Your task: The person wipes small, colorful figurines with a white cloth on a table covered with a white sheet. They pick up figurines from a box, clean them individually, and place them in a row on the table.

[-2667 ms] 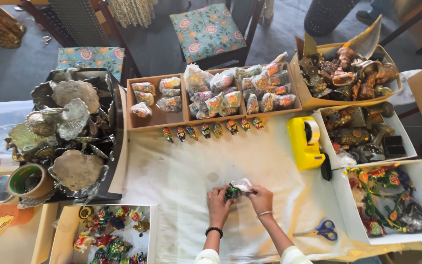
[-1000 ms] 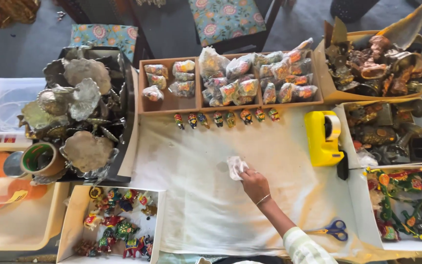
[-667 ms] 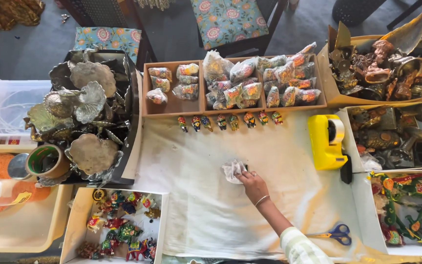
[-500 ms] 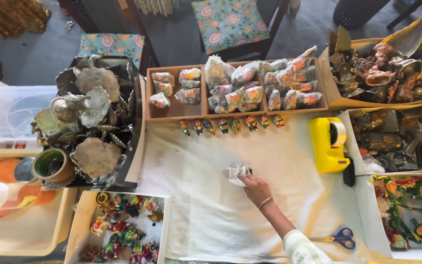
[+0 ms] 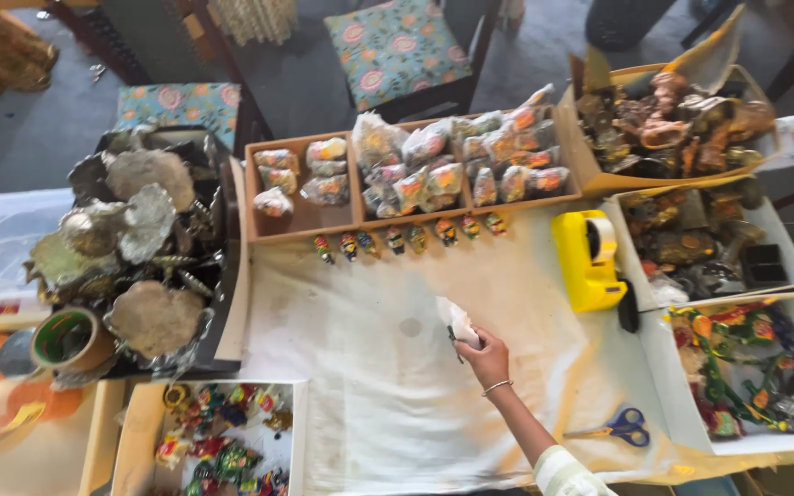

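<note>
My right hand (image 5: 489, 356), with a thin bracelet at the wrist, reaches out over the white cloth (image 5: 369, 386) and is shut on a small clear plastic packet (image 5: 459, 321) with something dark inside. The packet is held just above the cloth, below a row of small painted figurines (image 5: 406, 239). Behind that row stands a wooden tray (image 5: 298, 220) with several filled clear packets (image 5: 452, 165). My left hand is out of view.
A yellow tape dispenser (image 5: 586, 257) stands to the right of my hand. Blue-handled scissors (image 5: 619, 426) lie at the lower right. White boxes of colourful ornaments (image 5: 746, 367) line the right side. Metal leaf-shaped pieces (image 5: 130, 239) and a tape roll (image 5: 66, 338) sit left. A box of figurines (image 5: 222, 441) is at lower left.
My left hand has left the view; earlier both hands held the packet. My right hand stays out over the cloth with the packet, and the view has shifted slightly.
</note>
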